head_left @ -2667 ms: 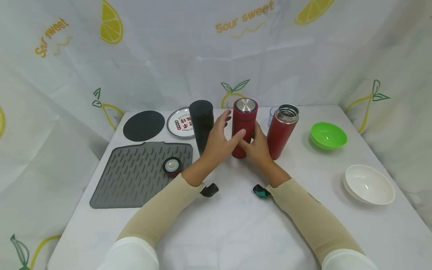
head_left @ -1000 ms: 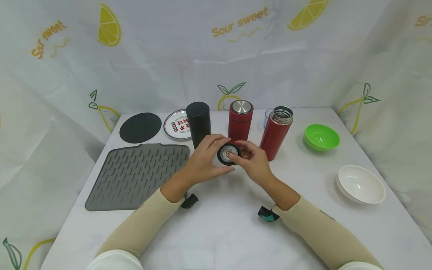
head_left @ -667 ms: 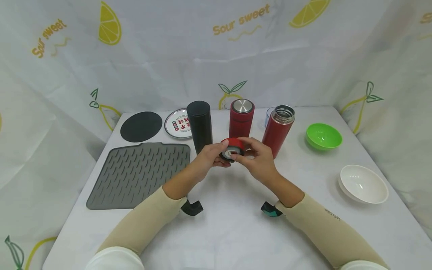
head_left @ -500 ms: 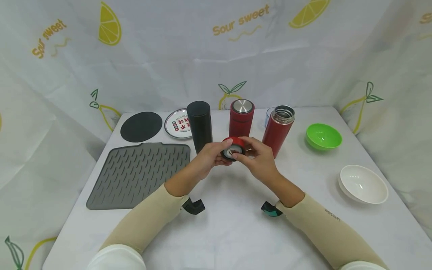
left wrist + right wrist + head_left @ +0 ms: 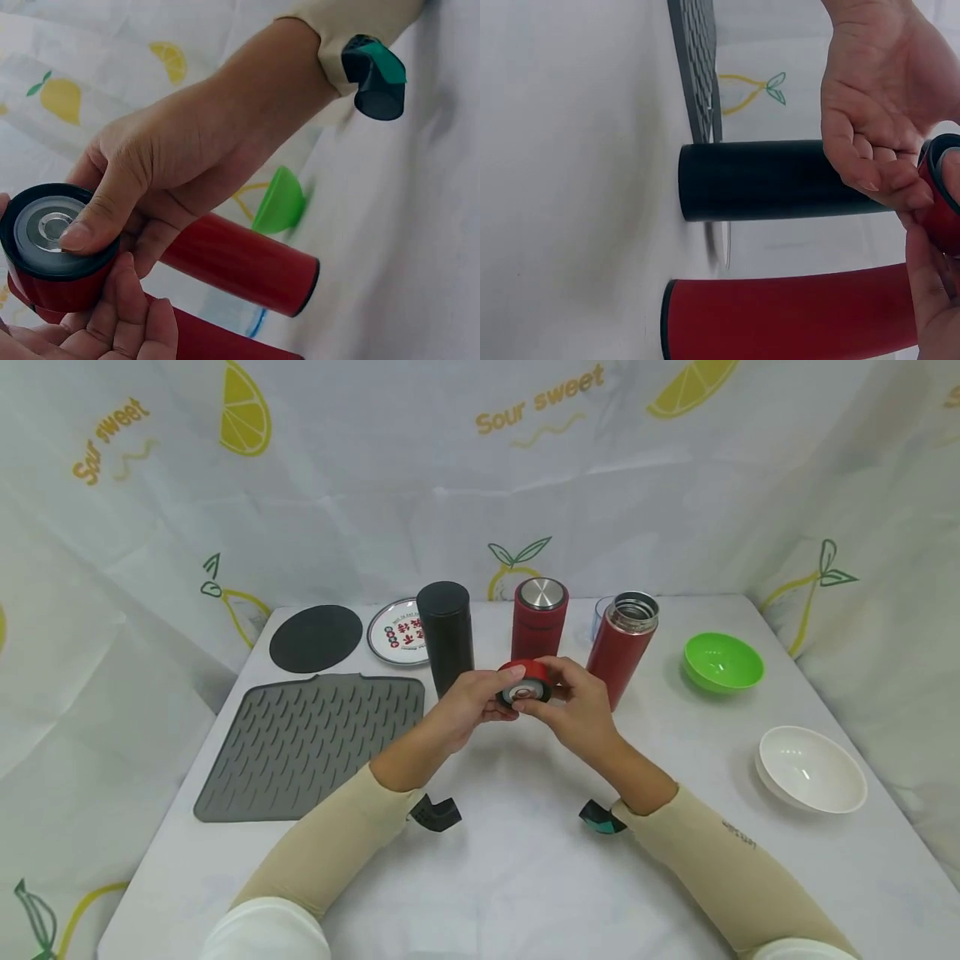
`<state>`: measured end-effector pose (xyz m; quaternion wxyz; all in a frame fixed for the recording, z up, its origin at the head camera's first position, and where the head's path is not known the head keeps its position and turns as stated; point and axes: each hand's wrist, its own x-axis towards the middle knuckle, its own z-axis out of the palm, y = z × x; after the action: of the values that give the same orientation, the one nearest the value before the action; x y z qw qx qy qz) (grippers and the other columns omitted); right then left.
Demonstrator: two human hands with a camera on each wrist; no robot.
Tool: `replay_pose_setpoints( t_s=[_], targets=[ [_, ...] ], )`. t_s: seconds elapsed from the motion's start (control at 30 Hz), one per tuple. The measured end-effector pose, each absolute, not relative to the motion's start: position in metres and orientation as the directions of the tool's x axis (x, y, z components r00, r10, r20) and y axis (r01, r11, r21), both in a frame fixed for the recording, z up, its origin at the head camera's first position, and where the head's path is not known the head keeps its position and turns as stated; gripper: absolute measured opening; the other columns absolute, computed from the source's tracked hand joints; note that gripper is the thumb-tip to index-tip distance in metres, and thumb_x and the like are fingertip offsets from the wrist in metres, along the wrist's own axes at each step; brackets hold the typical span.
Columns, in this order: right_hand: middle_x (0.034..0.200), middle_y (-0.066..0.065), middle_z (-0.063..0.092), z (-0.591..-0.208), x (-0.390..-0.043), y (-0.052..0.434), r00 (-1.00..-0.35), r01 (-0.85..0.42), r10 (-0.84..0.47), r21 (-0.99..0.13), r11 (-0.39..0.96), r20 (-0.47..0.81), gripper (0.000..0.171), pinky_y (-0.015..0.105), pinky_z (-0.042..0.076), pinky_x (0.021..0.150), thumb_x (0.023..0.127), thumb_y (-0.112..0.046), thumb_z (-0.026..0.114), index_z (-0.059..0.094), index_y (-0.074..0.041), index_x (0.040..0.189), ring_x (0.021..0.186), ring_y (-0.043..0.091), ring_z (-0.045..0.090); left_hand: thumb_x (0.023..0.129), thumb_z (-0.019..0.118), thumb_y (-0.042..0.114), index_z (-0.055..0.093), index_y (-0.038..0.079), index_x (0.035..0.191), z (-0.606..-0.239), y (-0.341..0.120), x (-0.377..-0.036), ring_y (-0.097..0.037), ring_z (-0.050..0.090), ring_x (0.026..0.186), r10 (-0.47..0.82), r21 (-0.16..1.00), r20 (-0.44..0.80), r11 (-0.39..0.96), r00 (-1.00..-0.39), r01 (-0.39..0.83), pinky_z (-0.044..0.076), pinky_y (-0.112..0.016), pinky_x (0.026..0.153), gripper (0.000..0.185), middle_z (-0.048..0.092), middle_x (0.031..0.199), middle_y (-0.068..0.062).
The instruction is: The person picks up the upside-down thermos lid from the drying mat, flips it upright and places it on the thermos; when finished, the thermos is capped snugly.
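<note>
Nearest to me on the white-covered table (image 5: 517, 893), a white oval bowl (image 5: 813, 768) sits at the right and a grey ridged rectangular mat (image 5: 307, 752) lies at the left.

At the centre, both hands are engaged. The left hand (image 5: 467, 702) grips a short red cylindrical lid with a black rim (image 5: 530, 683), thumb over its red side, fingers curled beneath. The right hand (image 5: 583, 706) pinches the same lid, thumb pressed on the pale inner face, forefinger behind. The lid is held in the air, inner face turned towards the person.

The step in hand appears to be handling that inner face. Recommended practice: let the left hand carry the weight and keep the lid steady, apply only light thumb pressure at the centre, and keep the work above the table in case of a slip.

Beyond stand a tall matte black cylinder (image 5: 446, 635), a red bottle with a bare steel mouth (image 5: 621, 652) and a green bowl (image 5: 722, 664). A red bottle with a silver-topped cap (image 5: 538, 631) stands between the cylinder and the uncapped bottle. Furthest hangs a white lemon-printed cloth (image 5: 337, 485).
</note>
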<state>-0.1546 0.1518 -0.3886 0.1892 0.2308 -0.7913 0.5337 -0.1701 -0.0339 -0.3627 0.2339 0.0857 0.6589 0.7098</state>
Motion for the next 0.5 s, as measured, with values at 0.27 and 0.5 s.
replay_pose_setpoints(
  t_s=[0.27, 0.5],
  targets=[
    [0.112, 0.012, 0.065, -0.383, -0.159, 0.173, -0.698, -0.7, -0.158, -0.621, 0.353, 0.698, 0.06, 0.022, 0.048, 0.091, 0.067, -0.002, 0.087, 0.061, 0.001, 0.121, 0.1, 0.025, 0.063, 0.097, 0.056, 0.023, 0.053, -0.007, 0.13, -0.354, -0.021, -0.173, -0.023, 0.067, 0.091, 0.581, 0.901, -0.187, -0.22, -0.792, -0.374, 0.047, -0.039, 0.097, 0.045, 0.068, 0.103, -0.011],
    [0.117, 0.022, 0.054, -0.36, -0.176, 0.202, -0.424, -0.772, 0.158, -0.447, 0.452, 0.892, 0.087, 0.034, 0.041, 0.099, 0.078, -0.062, 0.071, 0.052, 0.013, 0.118, 0.115, 0.029, 0.047, 0.087, 0.074, 0.023, 0.049, 0.012, 0.137, -0.322, 0.013, -0.176, -0.018, 0.056, 0.11, 0.447, 0.999, -0.01, -0.028, -0.895, -0.025, 0.05, -0.035, 0.092, 0.056, 0.058, 0.126, -0.002]
  ],
)
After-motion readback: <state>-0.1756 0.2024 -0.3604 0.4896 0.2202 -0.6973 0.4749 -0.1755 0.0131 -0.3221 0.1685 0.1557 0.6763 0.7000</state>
